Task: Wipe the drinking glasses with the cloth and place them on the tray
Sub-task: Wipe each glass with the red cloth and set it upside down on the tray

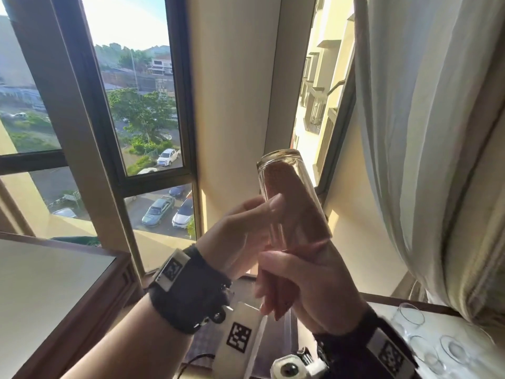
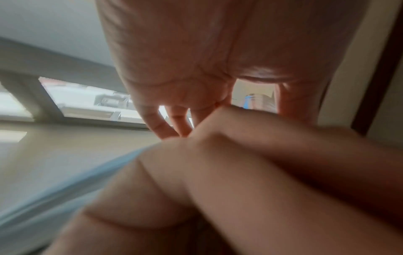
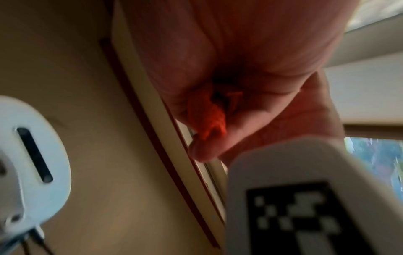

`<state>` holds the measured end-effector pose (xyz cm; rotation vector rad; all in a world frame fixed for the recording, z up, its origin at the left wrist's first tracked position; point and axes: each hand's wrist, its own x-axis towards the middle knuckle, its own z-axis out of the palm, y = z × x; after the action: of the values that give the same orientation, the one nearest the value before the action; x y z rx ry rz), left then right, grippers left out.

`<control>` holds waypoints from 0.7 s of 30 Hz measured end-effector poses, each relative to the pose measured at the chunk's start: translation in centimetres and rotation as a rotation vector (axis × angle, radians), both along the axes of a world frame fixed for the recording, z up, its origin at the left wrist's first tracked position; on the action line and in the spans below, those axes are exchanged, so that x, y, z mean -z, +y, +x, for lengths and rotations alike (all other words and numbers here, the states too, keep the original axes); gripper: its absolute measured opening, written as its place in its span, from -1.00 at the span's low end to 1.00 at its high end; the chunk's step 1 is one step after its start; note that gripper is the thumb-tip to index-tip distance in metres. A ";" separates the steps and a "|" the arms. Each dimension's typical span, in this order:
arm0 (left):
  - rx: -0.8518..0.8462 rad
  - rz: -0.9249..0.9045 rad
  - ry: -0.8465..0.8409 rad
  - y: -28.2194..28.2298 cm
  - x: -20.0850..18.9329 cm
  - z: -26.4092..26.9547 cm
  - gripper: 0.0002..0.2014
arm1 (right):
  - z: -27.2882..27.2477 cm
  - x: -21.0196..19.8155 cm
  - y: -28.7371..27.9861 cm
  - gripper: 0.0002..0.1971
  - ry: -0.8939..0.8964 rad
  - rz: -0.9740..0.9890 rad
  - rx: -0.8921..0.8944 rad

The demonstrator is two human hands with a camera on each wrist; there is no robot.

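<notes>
I hold a tall clear drinking glass (image 1: pixel 284 173) up in front of the window, tilted, with its thick base uppermost. An orange-pink cloth (image 1: pixel 300 206) is stuffed inside it and fills most of its length. My left hand (image 1: pixel 269 214) grips the glass from the left, thumb on the near wall. Just below the glass mouth, my right hand (image 1: pixel 276 291) grips the bunched tail of the cloth, which pokes out under the fingers. In the right wrist view the orange cloth (image 3: pixel 209 117) shows inside the curled right hand (image 3: pixel 218 138). The left wrist view shows only blurred palm and fingers (image 2: pixel 165 124).
Several more clear glasses (image 1: pixel 410 317) stand on a pale surface (image 1: pixel 382 310) at the lower right, under a white curtain (image 1: pixel 423 132). A glass-topped wooden table (image 1: pixel 54 283) lies at the lower left. Window frames (image 1: pixel 90 105) and a cream wall (image 1: pixel 235 91) are ahead.
</notes>
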<state>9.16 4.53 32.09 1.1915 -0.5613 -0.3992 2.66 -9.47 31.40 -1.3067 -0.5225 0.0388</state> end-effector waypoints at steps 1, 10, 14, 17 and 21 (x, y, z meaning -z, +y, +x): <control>0.005 -0.014 -0.002 -0.2 -0.2 0.0 -0.02 | 0.0 -0.2 0.0 -0.67 0.020 0.083 -0.068; -0.448 0.284 -0.190 -2.1 -1.3 0.2 -0.63 | 3.4 3.1 -1.7 -0.86 -0.637 -1.053 0.834; -0.218 0.303 -0.149 -1.6 -0.8 1.5 -0.63 | 2.7 2.4 -1.6 -0.76 -0.252 -0.636 0.649; -0.009 0.074 0.000 -0.9 0.1 1.6 -0.31 | 0.8 0.2 -0.8 -0.74 0.064 -0.097 0.128; -0.020 0.003 0.060 -1.5 0.3 1.1 -0.04 | 0.7 -0.1 0.0 -0.80 0.146 0.125 0.047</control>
<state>10.30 3.00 31.76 1.1839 -0.4964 -0.4175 3.34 -9.46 31.48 -1.1836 -0.3638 0.0617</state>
